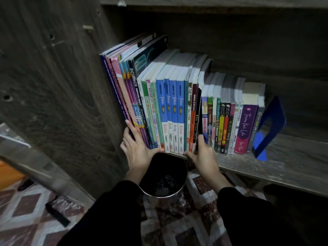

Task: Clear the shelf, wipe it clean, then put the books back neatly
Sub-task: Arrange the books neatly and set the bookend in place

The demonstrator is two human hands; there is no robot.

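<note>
Faced a dark wooden shelf point(276, 167) carrying a row of books point(177, 110), all upright with spines toward the near edge: the tall ones at the left, hard against the side panel point(79, 103), the short ones at the right. Held the left hand point(137, 150) flat against the left end of the row, fingers straight and together up the outermost tall cover, thumb spread wide to the right beneath the spines. Had the right hand point(202, 153) at the break between tall and short books, one finger straight up beside a thin black-spined book point(198, 110), the other fingers tucked out of sight in the gap, thumb stretched left under the spines. Bracketed the tall block between the two palms this way, four blue-and-white books point(171, 107) near its middle, its base on the shelf's near edge. Left the short books outside the grasp, a purple book point(245, 128) close to their right end and a blue bookend point(273, 110) just beside the last one. Reached in over a round black bin point(166, 166) standing below the shelf edge between the forearms, on a patterned floor covering point(186, 228). Wore black sleeves point(113, 210) down to the wrists.
</note>
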